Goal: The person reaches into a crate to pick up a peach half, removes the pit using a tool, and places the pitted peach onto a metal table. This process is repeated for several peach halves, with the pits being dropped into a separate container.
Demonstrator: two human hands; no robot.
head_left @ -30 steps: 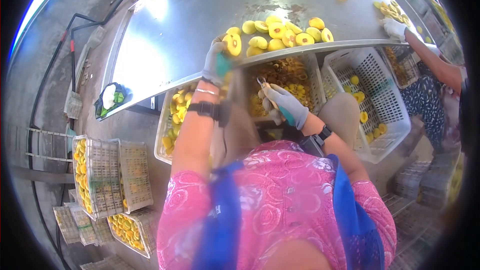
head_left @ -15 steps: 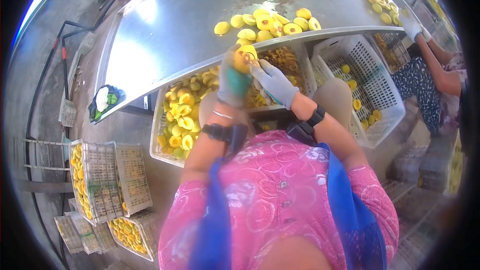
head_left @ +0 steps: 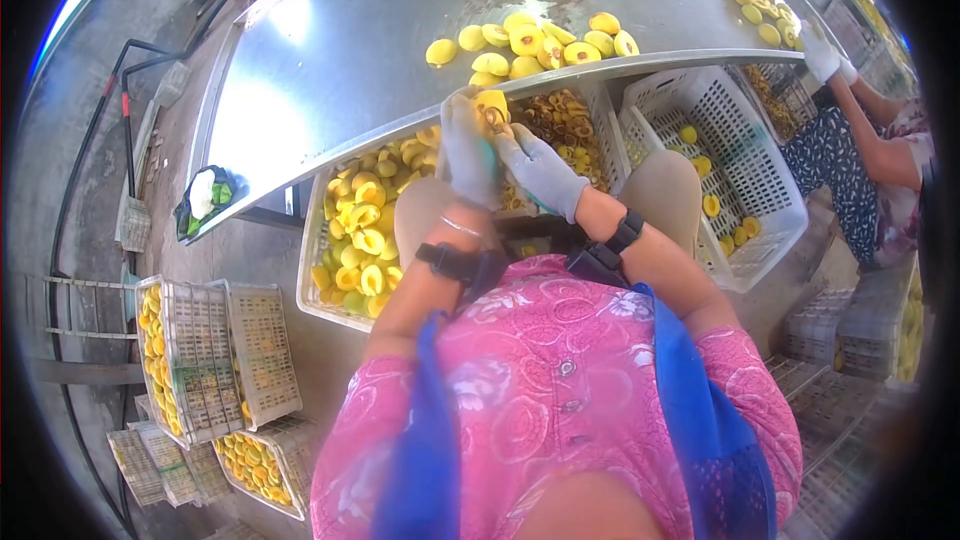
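Note:
My left hand (head_left: pixel 468 152), in a grey glove and slightly blurred, is closed around a yellow peach half (head_left: pixel 490 105) just below the table's front edge. The cut face with its brown-red centre is turned toward my right hand (head_left: pixel 543 170). That gloved hand is closed too, its fingertips pressed up to the peach's centre; whatever they grip is too small to make out. On the metal table (head_left: pixel 330 70) just beyond lies a cluster of peach halves (head_left: pixel 525 40). Under my left forearm a white crate (head_left: pixel 335 315) is filled with peach halves.
Between my knees a container holds brown and yellow scraps (head_left: pixel 560 120). A white crate (head_left: pixel 775 230) with several peach halves stands at right. A co-worker's gloved hands (head_left: pixel 825 60) are at the table's right end. Stacked crates (head_left: pixel 265 350) stand lower left; a green-and-white bundle (head_left: pixel 205 195) hangs at the table corner.
My left hand has turned, so the peach half's cut face now shows more edge-on. Both hands stay together near the table edge. The view has shifted slightly.

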